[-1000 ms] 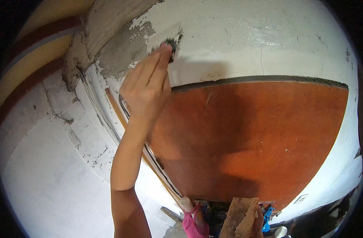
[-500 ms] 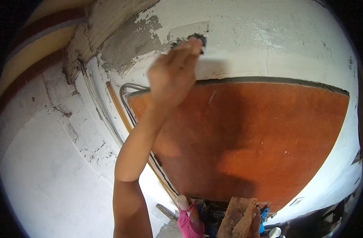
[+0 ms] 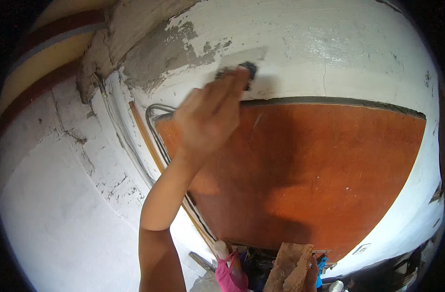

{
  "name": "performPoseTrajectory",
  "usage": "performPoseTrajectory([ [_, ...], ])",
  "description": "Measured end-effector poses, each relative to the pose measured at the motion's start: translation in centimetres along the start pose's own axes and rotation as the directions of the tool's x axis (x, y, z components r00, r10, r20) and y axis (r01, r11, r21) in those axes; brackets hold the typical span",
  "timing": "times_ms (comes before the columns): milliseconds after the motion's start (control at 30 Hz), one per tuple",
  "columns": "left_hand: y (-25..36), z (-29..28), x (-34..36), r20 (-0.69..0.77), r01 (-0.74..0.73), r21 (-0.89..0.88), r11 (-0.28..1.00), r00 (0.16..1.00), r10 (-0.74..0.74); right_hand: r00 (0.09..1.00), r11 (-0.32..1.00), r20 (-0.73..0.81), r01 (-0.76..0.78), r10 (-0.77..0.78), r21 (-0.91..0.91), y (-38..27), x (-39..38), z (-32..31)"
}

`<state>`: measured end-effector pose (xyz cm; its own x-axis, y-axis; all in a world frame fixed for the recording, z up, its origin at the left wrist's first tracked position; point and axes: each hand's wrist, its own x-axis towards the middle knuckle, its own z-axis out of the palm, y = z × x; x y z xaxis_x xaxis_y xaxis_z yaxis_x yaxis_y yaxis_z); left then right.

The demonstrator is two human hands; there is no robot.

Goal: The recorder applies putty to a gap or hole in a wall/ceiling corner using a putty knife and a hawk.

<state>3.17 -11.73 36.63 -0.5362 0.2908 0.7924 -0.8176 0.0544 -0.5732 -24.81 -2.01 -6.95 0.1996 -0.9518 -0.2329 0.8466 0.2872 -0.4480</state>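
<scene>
My left hand (image 3: 208, 114) is raised to the white wall, its fingers closed on a black pad-like thing (image 3: 250, 71) with a ragged edge. The pad lies against the painted surface just above the orange-brown panel; motion blurs the hand, and the fingers cover much of the pad. Beside it, a smeared grey patch (image 3: 251, 54) marks the wall. Low in the view, a rough brown block (image 3: 289, 267), crusted on its upper face, is held at its right side by my right hand (image 3: 312, 277), of which only a part shows.
The orange-brown panel (image 3: 329, 160) fills the middle. Bare grey plaster (image 3: 154, 61) shows upper left. Cables (image 3: 152, 124) and a wooden strip (image 3: 143, 134) run down the panel's left side. A pink cloth bag (image 3: 230, 277) with a white bottle (image 3: 221, 249) hangs below.
My left hand and the black pad have moved a little down and to the right along the wall. The grey smear beside them shows more. The block has barely moved.
</scene>
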Motion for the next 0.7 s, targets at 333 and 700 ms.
performPoseTrajectory([
  [333, -1.7, 0.4, -1.8, 0.043, 0.027, 0.091, 0.995, 0.999, -0.031, 0.992, 0.989, 0.015, 0.128, -0.128, -0.079, 0.8, 0.7, -1.4],
  [700, -3.4, -0.6, -1.3, 0.057, 0.029, 0.1, 0.995, 0.998, -0.035, 0.993, 0.992, 0.101, 0.073, -0.063, -0.099, 1.0, 0.7, -1.1],
])
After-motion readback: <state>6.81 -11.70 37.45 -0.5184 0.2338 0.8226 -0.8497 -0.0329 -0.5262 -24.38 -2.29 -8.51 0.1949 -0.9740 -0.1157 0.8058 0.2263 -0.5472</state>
